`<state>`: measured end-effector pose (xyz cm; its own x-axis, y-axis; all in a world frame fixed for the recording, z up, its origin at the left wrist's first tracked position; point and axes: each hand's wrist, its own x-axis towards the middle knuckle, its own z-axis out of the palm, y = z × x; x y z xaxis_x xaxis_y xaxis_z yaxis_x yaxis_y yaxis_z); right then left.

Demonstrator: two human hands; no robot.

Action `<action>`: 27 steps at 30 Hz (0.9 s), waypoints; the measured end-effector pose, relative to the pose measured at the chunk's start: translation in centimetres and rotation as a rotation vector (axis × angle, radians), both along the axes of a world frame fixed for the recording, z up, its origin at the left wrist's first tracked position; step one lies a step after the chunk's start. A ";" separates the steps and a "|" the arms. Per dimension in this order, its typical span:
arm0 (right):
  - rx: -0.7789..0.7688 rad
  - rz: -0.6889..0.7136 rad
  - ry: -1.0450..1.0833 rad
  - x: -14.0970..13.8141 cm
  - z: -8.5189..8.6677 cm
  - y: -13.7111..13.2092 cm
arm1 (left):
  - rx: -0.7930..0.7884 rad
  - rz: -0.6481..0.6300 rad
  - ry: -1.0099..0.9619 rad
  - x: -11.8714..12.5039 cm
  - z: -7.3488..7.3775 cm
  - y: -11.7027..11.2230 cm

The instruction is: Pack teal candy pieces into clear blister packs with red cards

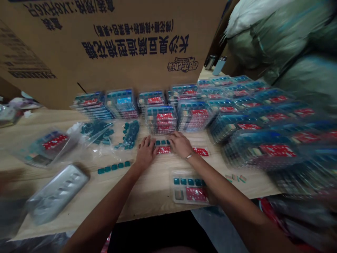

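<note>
A clear plastic tray [171, 142] lies on the table between my hands, with a row of small teal square candies [163, 142] and a red patterned packet [163, 150]. At the left end of the row, my left hand [146, 151] has its fingers bent and closed against the candies. My right hand [181, 144] closes in from the other end, fingertips on the row; a bracelet circles that wrist. Another red packet [201, 151] shows beside the right wrist. Closer to me sits a filled tray [179, 196], partly covered by my right forearm.
Stacks of filled trays [164, 121] line the back, with more [263, 153] along the right. Loose teal candies [97, 131], a candy row [114, 167], a bagged tray [52, 144] and a grey tray-shaped block [58, 193] lie left. A big carton [118, 70] stands behind.
</note>
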<state>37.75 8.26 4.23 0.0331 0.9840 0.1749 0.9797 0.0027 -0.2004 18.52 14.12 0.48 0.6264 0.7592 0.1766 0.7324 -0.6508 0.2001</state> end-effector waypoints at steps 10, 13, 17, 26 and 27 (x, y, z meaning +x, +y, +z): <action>0.065 -0.091 -0.098 4.9 -2.0 -8.1 | -0.010 0.009 -0.106 -2.3 2.0 -2.2; 0.193 -0.007 0.040 2.3 -1.5 -8.1 | 0.094 0.169 -0.130 -7.9 2.8 -5.0; 0.075 0.383 0.299 -5.9 0.3 -6.8 | 0.084 0.388 0.021 -14.1 1.9 -9.9; -0.169 0.642 0.220 -16.9 -0.5 -9.0 | 0.129 0.163 0.009 -17.6 1.3 -16.0; -0.163 0.654 0.228 -16.2 -0.4 -9.7 | 0.120 0.085 0.034 -18.4 1.3 -16.1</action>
